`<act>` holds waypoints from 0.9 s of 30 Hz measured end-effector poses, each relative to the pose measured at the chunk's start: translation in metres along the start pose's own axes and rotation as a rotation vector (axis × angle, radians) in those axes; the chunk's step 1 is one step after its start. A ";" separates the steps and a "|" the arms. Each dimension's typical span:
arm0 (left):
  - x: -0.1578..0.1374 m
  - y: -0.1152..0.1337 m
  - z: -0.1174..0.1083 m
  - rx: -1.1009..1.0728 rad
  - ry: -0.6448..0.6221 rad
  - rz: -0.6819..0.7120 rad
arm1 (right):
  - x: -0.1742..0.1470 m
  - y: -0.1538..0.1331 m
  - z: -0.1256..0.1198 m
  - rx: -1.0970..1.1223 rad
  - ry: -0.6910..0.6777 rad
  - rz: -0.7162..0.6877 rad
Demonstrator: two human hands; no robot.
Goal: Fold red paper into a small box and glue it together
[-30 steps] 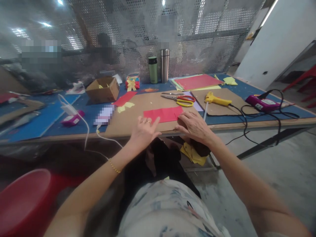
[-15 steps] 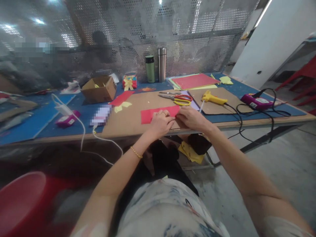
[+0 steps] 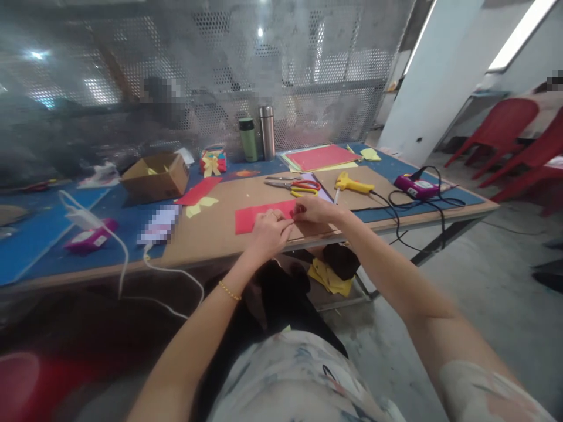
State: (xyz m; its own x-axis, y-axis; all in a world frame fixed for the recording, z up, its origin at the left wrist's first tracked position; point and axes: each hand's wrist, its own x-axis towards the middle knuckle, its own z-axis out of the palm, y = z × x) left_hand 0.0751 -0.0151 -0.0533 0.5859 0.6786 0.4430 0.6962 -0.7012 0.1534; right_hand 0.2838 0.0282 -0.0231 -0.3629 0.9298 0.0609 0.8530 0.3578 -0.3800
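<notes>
An open cardboard box [image 3: 155, 176], with yellow scraps seen inside, is set at the left centre of the frame, and a green flask [image 3: 248, 139] and a steel flask [image 3: 266, 132] are stood upright beside each other against the perforated screen. The bench [image 3: 39, 234] is covered in blue matting and brown cardboard; red chairs [image 3: 505, 135] are seen at the upper right. A red paper strip [image 3: 253, 217] is laid flat at the frame's centre. Its right end is pinched by the left hand [image 3: 268, 233] and the right hand [image 3: 313, 209], which are brought close together.
</notes>
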 end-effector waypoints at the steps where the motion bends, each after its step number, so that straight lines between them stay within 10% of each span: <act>1: 0.000 0.000 0.000 0.009 0.003 0.002 | 0.002 0.001 -0.001 0.014 -0.014 -0.003; 27: 0.000 0.004 -0.002 0.103 -0.031 0.027 | 0.009 0.008 -0.024 -0.099 -0.101 0.038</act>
State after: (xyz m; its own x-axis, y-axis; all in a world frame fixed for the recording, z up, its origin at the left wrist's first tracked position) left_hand 0.0776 -0.0184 -0.0505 0.6163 0.6672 0.4184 0.7179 -0.6943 0.0497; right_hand 0.2961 0.0411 -0.0037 -0.3613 0.9313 -0.0466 0.8979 0.3340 -0.2867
